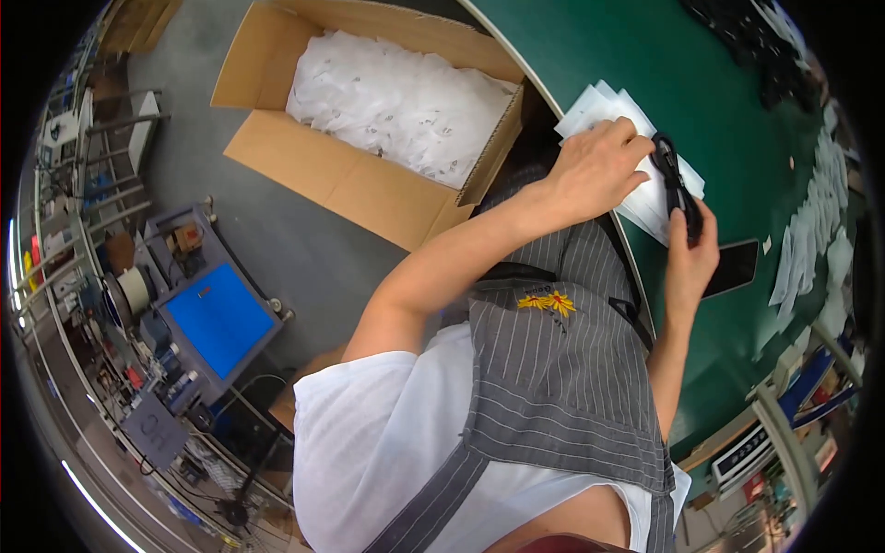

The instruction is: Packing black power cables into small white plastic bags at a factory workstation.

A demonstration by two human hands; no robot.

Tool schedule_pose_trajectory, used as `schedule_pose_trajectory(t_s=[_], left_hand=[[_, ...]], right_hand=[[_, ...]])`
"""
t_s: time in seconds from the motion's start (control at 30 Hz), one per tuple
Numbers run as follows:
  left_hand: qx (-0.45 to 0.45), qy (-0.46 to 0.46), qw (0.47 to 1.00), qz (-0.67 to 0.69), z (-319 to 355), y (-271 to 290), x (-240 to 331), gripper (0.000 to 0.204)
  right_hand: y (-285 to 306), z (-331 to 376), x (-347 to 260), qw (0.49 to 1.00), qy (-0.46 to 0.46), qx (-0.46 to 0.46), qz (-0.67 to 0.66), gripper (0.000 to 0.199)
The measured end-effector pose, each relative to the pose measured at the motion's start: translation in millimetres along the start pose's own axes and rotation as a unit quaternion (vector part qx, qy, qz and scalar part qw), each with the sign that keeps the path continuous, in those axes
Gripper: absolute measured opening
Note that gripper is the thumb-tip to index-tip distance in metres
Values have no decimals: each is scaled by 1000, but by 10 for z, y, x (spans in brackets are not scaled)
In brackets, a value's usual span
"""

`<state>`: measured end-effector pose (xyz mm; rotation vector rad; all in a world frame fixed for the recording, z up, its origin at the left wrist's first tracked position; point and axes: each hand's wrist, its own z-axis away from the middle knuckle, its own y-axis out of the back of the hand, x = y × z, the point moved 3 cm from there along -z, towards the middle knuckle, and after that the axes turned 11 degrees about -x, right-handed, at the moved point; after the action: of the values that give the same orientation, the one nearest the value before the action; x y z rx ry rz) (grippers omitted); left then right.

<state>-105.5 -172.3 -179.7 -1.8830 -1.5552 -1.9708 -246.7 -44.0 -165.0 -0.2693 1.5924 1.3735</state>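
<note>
A bundled black cable (678, 189), folded into a long loop, is held at its near end by my right hand (691, 253), thumb and fingers closed round it. Beneath it, a fanned stack of translucent white plastic bags (604, 103) lies at the edge of the green table (572, 41). My left hand (599, 170) rests over these bags with curled fingers, pinching the top bag next to the cable's far end. Its palm side is hidden. Close by my right hand lies a dark phone (733, 267) on the tabletop.
An open cardboard box (313, 180) full of white plastic bags (396, 101) stands left of the table. More black cables (747, 41) and a row of white bags (811, 230) lie at the far right. A blue-topped cart (221, 318) stands at left.
</note>
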Motion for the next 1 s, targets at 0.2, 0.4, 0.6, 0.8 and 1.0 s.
schedule_pose_trajectory(t_s=[0.2, 0.4, 0.6, 0.8, 1.0], left_hand=[[261, 230, 937, -5, 540, 916, -1766, 17], [-71, 413, 883, -210, 1372, -19, -3003, 23], [105, 260, 956, -88, 1193, 720, -2329, 11], [133, 99, 986, 5, 700, 1524, -508, 15], [44, 24, 972, 229, 337, 1217, 351, 19]], right_hand=[[-135, -15, -236, 983, -60, -56, 165, 40], [-23, -7, -368, 971, -1, -6, 241, 41], [134, 23, -668, 972, 77, 58, 216, 29], [-238, -89, -1209, 940, 314, -49, 125, 44], [-307, -130, -1369, 944, 275, -161, -83, 31]])
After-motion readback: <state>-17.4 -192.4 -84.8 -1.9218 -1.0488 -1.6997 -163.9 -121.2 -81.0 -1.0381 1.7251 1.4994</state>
